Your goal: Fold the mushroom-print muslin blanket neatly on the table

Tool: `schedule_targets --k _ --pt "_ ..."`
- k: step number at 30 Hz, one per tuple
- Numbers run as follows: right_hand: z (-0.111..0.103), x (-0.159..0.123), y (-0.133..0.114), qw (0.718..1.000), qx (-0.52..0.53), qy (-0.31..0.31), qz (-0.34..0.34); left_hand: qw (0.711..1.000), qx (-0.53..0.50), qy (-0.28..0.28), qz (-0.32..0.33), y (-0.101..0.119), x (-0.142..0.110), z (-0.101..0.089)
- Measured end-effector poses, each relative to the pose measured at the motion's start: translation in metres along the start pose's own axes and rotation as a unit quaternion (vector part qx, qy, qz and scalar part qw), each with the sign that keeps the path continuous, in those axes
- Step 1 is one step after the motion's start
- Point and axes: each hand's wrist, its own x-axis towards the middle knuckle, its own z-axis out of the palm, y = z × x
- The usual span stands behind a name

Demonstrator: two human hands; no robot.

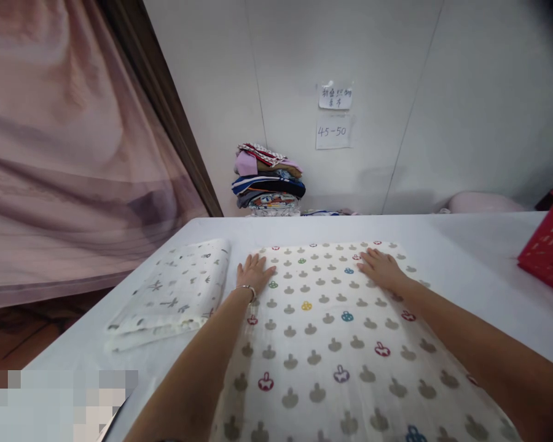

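Note:
A white cloth (322,331) printed with grey and coloured mushroom shapes lies spread over the white table (461,258), reaching toward my body. My left hand (254,274) rests flat on its far left part, fingers spread, with a bracelet at the wrist. On the far right part of the same cloth lies my right hand (381,269), its fingers stretched out. Neither hand grips the fabric. Left of my left arm is a folded white cloth (179,276) with small dark prints.
Beyond the table's far edge stands a pile of folded clothes (270,178) against the wall. A red box-like object (548,242) sits at the right edge. Pink curtain (74,135) hangs at the left. Two paper notes (334,132) are on the wall.

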Motion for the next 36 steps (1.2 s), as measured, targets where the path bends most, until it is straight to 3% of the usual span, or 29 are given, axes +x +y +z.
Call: schedule_targets --k 2,5,7,9,15,20,22,30,36 --pt "-0.002 -0.033 -0.002 1.0 -0.001 0.0 -0.01 0.998 0.023 0.025 0.044 0.004 -0.028 -0.001" --pt "0.003 -0.095 0.006 0.999 -0.015 -0.005 -0.035 0.989 0.041 0.048 0.134 0.0 -0.09 0.007" --pt "0.009 -0.131 0.016 0.999 -0.028 -0.002 -0.034 0.986 0.037 0.042 0.157 -0.007 -0.127 0.014" --pt "0.012 -0.152 0.023 0.999 -0.039 0.006 -0.029 0.987 0.028 0.021 0.158 -0.012 -0.148 0.017" --pt "0.004 -0.156 0.02 0.999 -0.048 0.002 -0.026 0.992 0.018 -0.051 0.116 -0.005 -0.153 0.001" --pt "0.006 -0.189 0.034 0.998 -0.062 0.024 -0.021 0.994 0.009 -0.003 0.109 -0.008 -0.196 0.004" --pt "0.008 -0.202 0.041 0.997 -0.071 0.041 -0.013 0.994 -0.008 -0.01 0.108 -0.012 -0.212 0.006" --pt "-0.009 -0.214 0.027 0.999 -0.041 0.002 0.01 0.995 -0.046 -0.059 0.072 -0.003 -0.227 -0.011" --pt "-0.004 -0.262 0.033 0.998 -0.053 0.001 -0.015 0.995 -0.094 -0.013 0.042 -0.025 -0.285 -0.005"
